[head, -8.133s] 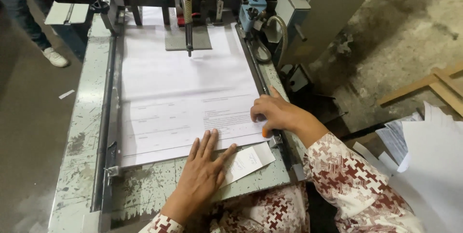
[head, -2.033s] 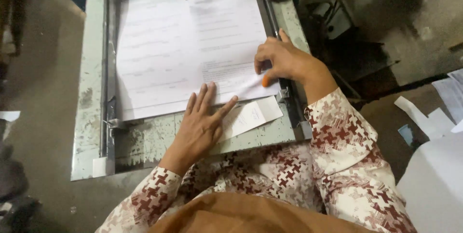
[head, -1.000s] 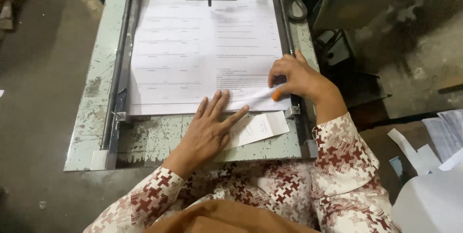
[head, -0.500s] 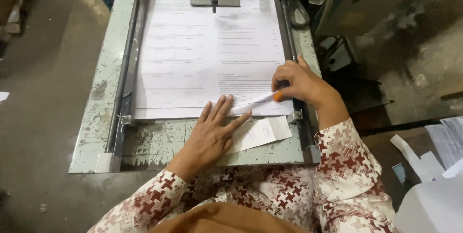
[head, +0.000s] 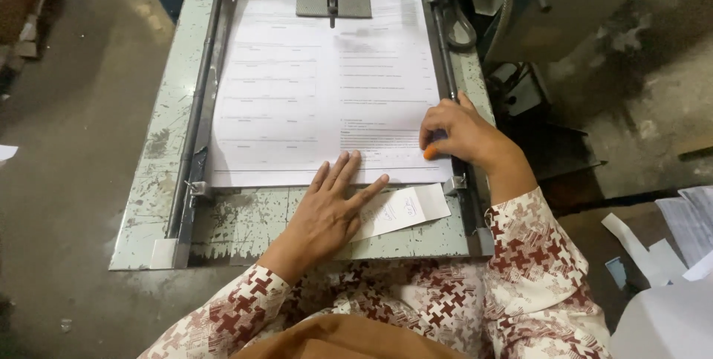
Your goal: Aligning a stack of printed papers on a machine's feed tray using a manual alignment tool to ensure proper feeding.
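Head view: our flat, open left hand (head: 327, 214) has stayed on the printed sheets (head: 327, 99) while our curled right hand (head: 457, 132) has settled beside it, pressing their corner.

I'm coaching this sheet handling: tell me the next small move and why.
Probably lift the corner with the right hand: its orange-capped fingertip presses the near right corner of the paper stack, while the left hand lies flat on the near edge, steadying it.

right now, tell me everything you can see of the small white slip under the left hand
The small white slip is a thin rectangular piece of paper with faint markings, lying flat and slightly askew on the worn pale-green machine table, just below the large printed sheet. The left hand rests flat over its left end.
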